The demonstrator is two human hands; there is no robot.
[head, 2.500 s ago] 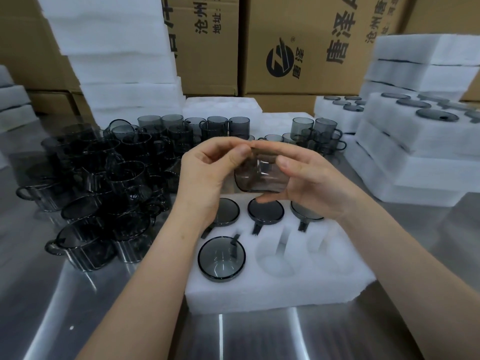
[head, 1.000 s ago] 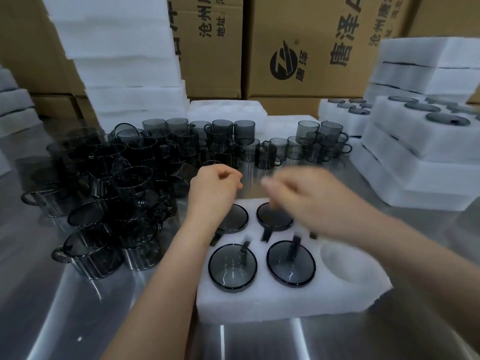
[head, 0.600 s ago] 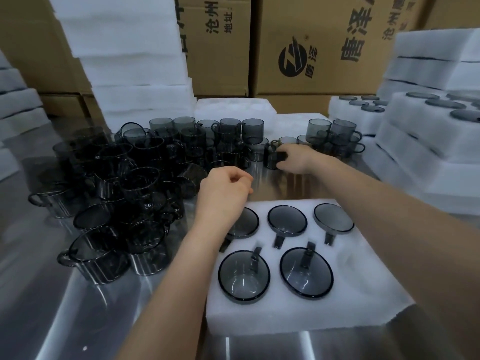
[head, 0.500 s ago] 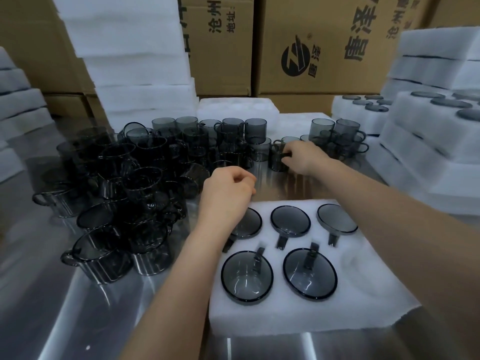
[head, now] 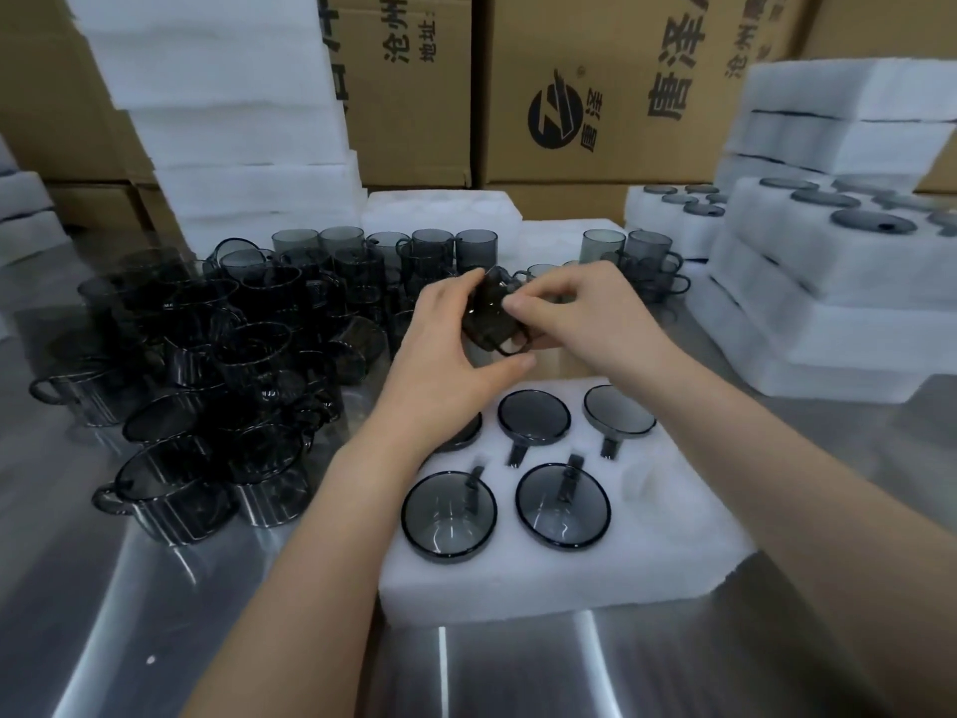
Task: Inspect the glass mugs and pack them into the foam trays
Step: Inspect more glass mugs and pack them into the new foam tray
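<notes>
A smoky grey glass mug (head: 489, 316) is held tilted in the air above the far edge of the white foam tray (head: 564, 572). My left hand (head: 450, 349) grips its left side, thumb below. My right hand (head: 580, 308) pinches its rim from the right. The tray holds several mugs upside down in round pockets, among them one at the front left (head: 449, 515) and one beside it (head: 563, 506). The front right pocket (head: 650, 481) holds no mug.
A dense pile of loose dark mugs (head: 207, 355) covers the steel table at the left. A small group of mugs (head: 637, 261) stands behind my hands. Stacked foam trays (head: 828, 282) rise at the right, more foam (head: 233, 121) at the back left, cardboard boxes (head: 595, 85) behind.
A mug went into the tray's front middle pocket. My right hand then reached back, took a mug from the far group and brought it forward; my left hand rose to take hold of it too.
</notes>
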